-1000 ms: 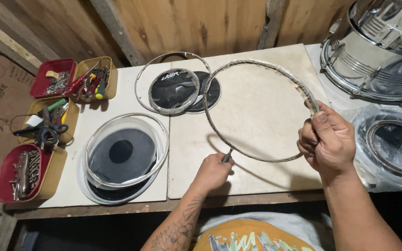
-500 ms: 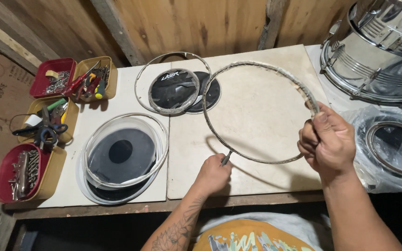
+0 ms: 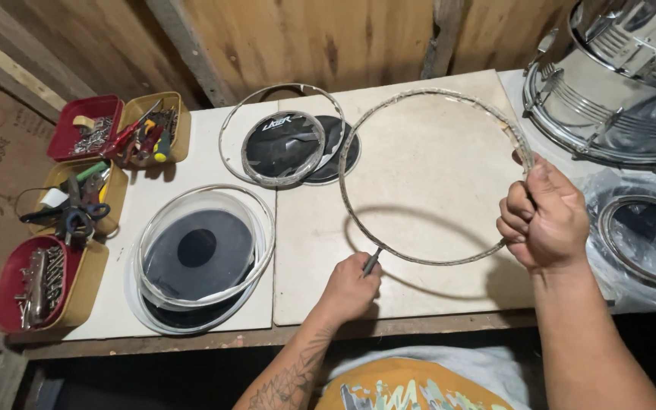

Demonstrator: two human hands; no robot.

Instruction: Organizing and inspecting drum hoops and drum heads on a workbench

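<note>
Both of my hands are on one thin metal hoop (image 3: 389, 106), which I hold tilted above the right-hand slab of the tabletop (image 3: 434, 190), its shadow falling on the slab beneath it. My right hand (image 3: 544, 216) is wrapped tight around the hoop's right side, fingers curled in and thumb up along the rim, near the tabletop's right edge. My left hand (image 3: 351, 288) is closed at the front edge, pinching a small dark tool (image 3: 371, 262) whose tip meets the lower left arc of the hoop.

On the left slab, toward the front, lies a stack of clear drumheads (image 3: 199, 254) with a dark centre dot. At the back edge, two black drumheads (image 3: 290, 144) lie with another hoop around one of them. Along the left edge sit red and yellow trays (image 3: 85, 190) of screws and hand tools. A chrome drum shell (image 3: 616, 83) stands at the back right corner, with a plastic-wrapped drumhead (image 3: 647, 239) in front of it.
</note>
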